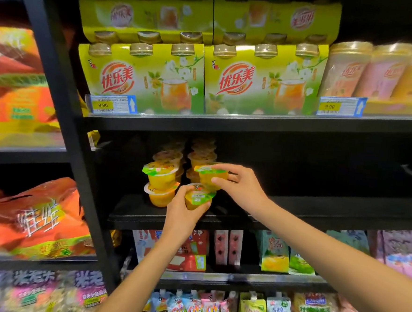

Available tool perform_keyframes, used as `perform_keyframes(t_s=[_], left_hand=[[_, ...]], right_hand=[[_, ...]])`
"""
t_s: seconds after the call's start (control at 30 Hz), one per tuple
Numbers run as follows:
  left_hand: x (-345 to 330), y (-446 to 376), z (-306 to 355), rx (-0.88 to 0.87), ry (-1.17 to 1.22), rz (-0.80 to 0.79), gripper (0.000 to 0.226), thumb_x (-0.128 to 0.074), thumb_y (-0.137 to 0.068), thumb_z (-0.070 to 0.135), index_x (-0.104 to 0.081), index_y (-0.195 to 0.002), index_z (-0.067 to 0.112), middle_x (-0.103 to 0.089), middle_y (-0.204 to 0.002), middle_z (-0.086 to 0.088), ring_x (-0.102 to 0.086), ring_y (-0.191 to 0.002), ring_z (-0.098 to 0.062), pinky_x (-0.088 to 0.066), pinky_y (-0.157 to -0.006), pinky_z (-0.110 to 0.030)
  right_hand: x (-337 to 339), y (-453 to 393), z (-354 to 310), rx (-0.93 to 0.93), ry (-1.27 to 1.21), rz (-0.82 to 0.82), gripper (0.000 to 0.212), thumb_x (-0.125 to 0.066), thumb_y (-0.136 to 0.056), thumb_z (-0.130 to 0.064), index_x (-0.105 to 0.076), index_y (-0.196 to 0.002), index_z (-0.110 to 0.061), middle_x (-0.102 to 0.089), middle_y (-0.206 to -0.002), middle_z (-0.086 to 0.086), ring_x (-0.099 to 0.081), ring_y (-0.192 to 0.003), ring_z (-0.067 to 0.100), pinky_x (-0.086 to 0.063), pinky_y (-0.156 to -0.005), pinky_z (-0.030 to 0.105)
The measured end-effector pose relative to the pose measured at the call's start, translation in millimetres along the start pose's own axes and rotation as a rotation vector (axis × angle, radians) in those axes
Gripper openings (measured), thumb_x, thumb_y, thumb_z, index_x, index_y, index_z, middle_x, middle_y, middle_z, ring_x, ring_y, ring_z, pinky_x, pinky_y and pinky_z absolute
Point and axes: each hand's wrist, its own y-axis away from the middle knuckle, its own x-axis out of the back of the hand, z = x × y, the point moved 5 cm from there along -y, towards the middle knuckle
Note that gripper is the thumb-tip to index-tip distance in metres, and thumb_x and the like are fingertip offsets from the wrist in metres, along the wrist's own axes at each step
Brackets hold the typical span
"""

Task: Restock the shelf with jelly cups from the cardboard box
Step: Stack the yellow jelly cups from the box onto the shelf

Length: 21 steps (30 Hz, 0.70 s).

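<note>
While the left hand (pixel 184 209) cups one jelly cup (pixel 198 199) from below, the right hand (pixel 237 183) pinches another jelly cup (pixel 211 175) by its rim at frame centre. Each looks light, rigid and slick, with a thin film lid, so hold the walls.

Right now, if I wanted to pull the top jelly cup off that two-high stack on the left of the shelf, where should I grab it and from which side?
Grip the top jelly cup by its yellow tapered wall just under the wide green-lidded rim, probably from the front. It sits upright on the lower jelly cup, more stacked cups stand behind, and both hands crowd its right.
</note>
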Motion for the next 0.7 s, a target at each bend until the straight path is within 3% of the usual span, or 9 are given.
perform_keyframes(t_s=[0.2, 0.4, 0.7], left_hand=[[-3, -9, -9, -0.001, -0.08, 0.003, 0.051, -0.077, -0.079, 0.041, -0.051, -0.122, 0.033, -0.062, -0.101, 0.023, -0.06, -0.093, 0.007, -0.051, -0.079, -0.02], [-8, -15, -11, -0.008, -0.09, 0.012, 0.049, -0.076, -0.082, 0.034, -0.048, -0.123, 0.032, -0.055, -0.097, 0.029, -0.056, -0.091, 0.012, -0.047, -0.075, -0.014], [-10, -25, -20, 0.002, -0.122, 0.041, 0.049, -0.075, -0.083, 0.035, -0.047, -0.125, 0.031, -0.053, -0.096, 0.029, -0.056, -0.09, 0.009, -0.051, -0.08, -0.02]], right_hand=[[-14, -5, 11, -0.03, 0.036, -0.003, 0.031, -0.073, -0.088, -0.022, -0.071, -0.118, -0.03, -0.059, -0.128, -0.002, -0.061, -0.116, 0.01, -0.054, -0.098, 0.033], [-18, -9, 15, -0.027, -0.001, 0.004, 0.033, -0.073, -0.088, -0.019, -0.07, -0.119, -0.026, -0.058, -0.126, 0.001, -0.062, -0.115, 0.011, -0.053, -0.099, 0.031], [-26, -16, 23, 0.01, -0.053, 0.002, 0.037, -0.074, -0.087, -0.018, -0.068, -0.123, -0.025, -0.06, -0.124, 0.001, -0.064, -0.112, 0.008, -0.053, -0.099, 0.031]])
